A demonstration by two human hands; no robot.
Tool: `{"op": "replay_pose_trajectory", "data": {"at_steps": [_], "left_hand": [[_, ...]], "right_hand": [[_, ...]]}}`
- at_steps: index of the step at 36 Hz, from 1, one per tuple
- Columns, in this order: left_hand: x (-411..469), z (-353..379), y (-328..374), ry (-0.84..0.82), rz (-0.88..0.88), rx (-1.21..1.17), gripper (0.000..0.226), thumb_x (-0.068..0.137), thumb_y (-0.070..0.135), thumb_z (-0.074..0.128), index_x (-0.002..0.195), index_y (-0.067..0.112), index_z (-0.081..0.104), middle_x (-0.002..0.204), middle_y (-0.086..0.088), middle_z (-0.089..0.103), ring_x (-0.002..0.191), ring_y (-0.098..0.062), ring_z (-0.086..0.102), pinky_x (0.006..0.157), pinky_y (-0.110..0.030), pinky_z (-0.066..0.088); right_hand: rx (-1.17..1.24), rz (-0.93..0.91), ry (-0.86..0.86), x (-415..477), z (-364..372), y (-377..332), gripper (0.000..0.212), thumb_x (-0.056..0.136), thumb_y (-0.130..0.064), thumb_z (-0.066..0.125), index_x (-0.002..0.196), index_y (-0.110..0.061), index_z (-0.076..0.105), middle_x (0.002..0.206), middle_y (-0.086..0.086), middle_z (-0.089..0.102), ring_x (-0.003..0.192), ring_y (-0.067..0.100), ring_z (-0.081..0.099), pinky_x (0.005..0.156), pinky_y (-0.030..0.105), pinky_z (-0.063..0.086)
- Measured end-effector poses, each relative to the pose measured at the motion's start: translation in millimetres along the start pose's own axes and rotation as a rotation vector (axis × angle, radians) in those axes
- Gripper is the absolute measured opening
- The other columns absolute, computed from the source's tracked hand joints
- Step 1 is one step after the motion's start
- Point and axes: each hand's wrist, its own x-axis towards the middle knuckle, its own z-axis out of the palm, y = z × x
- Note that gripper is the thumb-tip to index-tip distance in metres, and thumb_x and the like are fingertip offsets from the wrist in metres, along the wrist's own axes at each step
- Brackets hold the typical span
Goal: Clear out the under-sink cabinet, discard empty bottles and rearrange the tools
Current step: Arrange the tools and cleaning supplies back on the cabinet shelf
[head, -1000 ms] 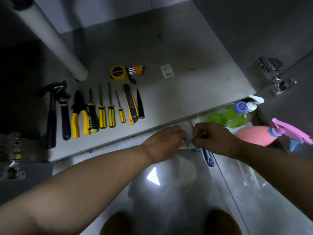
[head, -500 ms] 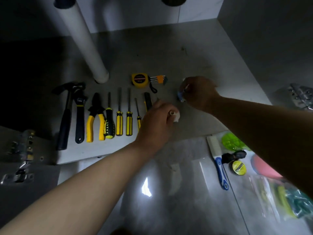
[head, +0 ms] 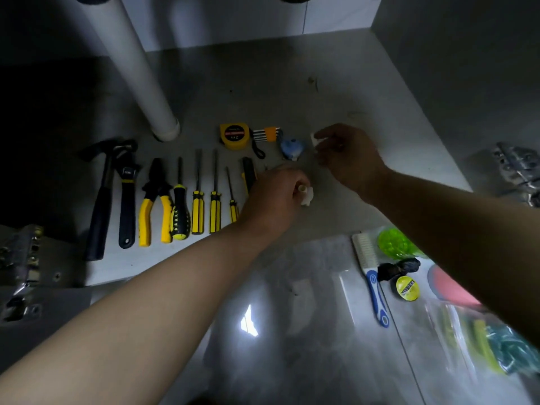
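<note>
Tools lie in a row on the cabinet floor: hammer, wrench, yellow pliers, several screwdrivers. A utility knife is partly hidden by my left hand. Behind the row are a yellow tape measure, a hex key set and a small blue object. My left hand is closed on a small white object just above the floor. To the right of the blue object, my right hand pinches a small white card.
A white drain pipe comes down at the back left. On the room floor at right lie a blue-handled brush, a green bottle, a yellow tape roll, a pink bottle and a plastic bag. Door hinges sit at both sides.
Both hands moved from the room floor into the cabinet. My right hand set the blue object down beside the hex keys and shifted right onto the white card.
</note>
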Motion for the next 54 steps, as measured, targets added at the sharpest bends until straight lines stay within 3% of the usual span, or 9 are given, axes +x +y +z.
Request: {"op": "replay_pose_trajectory", "data": {"at_steps": [6, 10, 15, 24, 30, 36, 41, 45, 54], "left_hand": [[4.2, 2.0, 3.7, -0.058, -0.007, 0.087, 0.015, 0.091, 0.008, 0.065, 0.103, 0.011, 0.073, 0.108, -0.008, 0.064, 0.098, -0.023, 0.062, 0.088, -0.041, 0.050], [0.7, -0.7, 10.6, -0.091, -0.018, 0.182, 0.023, 0.092, 0.008, 0.060, 0.111, 0.013, 0.072, 0.113, -0.009, 0.063, 0.102, -0.024, 0.061, 0.087, -0.031, 0.047], [-20.7, 1.2, 41.8, 0.009, 0.070, 0.367, 0.048, 0.092, 0.017, 0.057, 0.140, 0.015, 0.055, 0.127, -0.014, 0.053, 0.117, -0.034, 0.051, 0.096, -0.045, 0.047], [-71.6, 29.2, 82.6, -0.328, 0.389, 0.438, 0.041, 0.085, 0.014, 0.059, 0.126, 0.020, 0.058, 0.120, -0.001, 0.051, 0.106, -0.020, 0.050, 0.088, -0.031, 0.045], [-87.6, 38.9, 78.6, -0.555, 0.103, 0.344, 0.029, 0.091, 0.012, 0.061, 0.117, 0.021, 0.067, 0.116, 0.001, 0.061, 0.110, -0.016, 0.057, 0.097, -0.031, 0.047], [-80.0, 39.0, 92.5, -0.668, -0.029, 0.291, 0.023, 0.095, 0.009, 0.058, 0.112, 0.018, 0.070, 0.110, 0.005, 0.069, 0.097, -0.009, 0.065, 0.079, -0.006, 0.045], [-60.8, 49.5, 116.6, -0.489, -0.319, -0.027, 0.013, 0.099, 0.028, 0.059, 0.110, 0.021, 0.062, 0.102, 0.000, 0.070, 0.095, -0.020, 0.070, 0.081, -0.034, 0.058], [-43.6, 50.2, 132.3, -0.386, -0.482, -0.314, 0.049, 0.092, 0.046, 0.069, 0.126, 0.020, 0.046, 0.110, -0.006, 0.072, 0.097, -0.026, 0.073, 0.086, -0.047, 0.061], [9.5, 21.9, 117.5, -0.256, -0.547, -0.785, 0.029, 0.104, 0.026, 0.054, 0.110, 0.000, 0.064, 0.095, -0.020, 0.072, 0.075, -0.020, 0.073, 0.068, -0.028, 0.061]], "right_hand": [[-0.097, -0.010, -0.020, -73.7, -37.9, 28.2, 0.025, 0.078, -0.015, 0.047, 0.083, -0.022, 0.071, 0.071, -0.006, 0.069, 0.067, 0.018, 0.067, 0.073, 0.038, 0.058], [-0.166, 0.051, -0.183, -128.5, -46.7, 61.7, 0.033, 0.085, 0.007, 0.048, 0.080, -0.018, 0.068, 0.063, 0.002, 0.068, 0.049, 0.009, 0.063, 0.054, 0.018, 0.048], [-0.616, 0.157, -0.349, -179.9, -36.0, 116.1, 0.026, 0.084, -0.016, 0.062, 0.110, -0.011, 0.063, 0.114, 0.016, 0.061, 0.103, 0.032, 0.064, 0.086, 0.030, 0.048], [-0.693, 0.189, -0.282, -218.3, -11.3, 166.5, 0.042, 0.101, -0.014, 0.038, 0.143, -0.015, 0.040, 0.135, 0.021, 0.043, 0.102, 0.039, 0.060, 0.078, 0.040, 0.050], [-0.668, 0.248, -0.336, -224.5, -3.4, 173.7, 0.050, 0.097, -0.011, 0.045, 0.145, -0.021, 0.035, 0.134, 0.021, 0.042, 0.101, 0.033, 0.062, 0.086, 0.037, 0.052], [-0.418, 0.064, -0.464, -238.2, -31.1, 166.1, 0.024, 0.080, -0.019, 0.064, 0.098, -0.017, 0.049, 0.099, 0.005, 0.050, 0.089, 0.031, 0.056, 0.075, 0.032, 0.045], [-0.206, -0.128, -0.402, -242.6, -68.2, 138.8, 0.028, 0.070, -0.026, 0.066, 0.089, -0.027, 0.046, 0.082, -0.010, 0.048, 0.069, 0.014, 0.045, 0.062, 0.027, 0.039], [-0.146, -0.191, -0.307, -230.6, -80.1, 113.4, 0.028, 0.068, -0.024, 0.062, 0.089, -0.031, 0.044, 0.082, -0.013, 0.046, 0.068, 0.014, 0.047, 0.062, 0.031, 0.042], [-0.075, -0.106, -0.011, -164.2, -60.2, 63.9, 0.038, 0.073, -0.022, 0.071, 0.089, -0.024, 0.037, 0.065, -0.007, 0.052, 0.056, 0.013, 0.049, 0.054, 0.029, 0.039]]}}
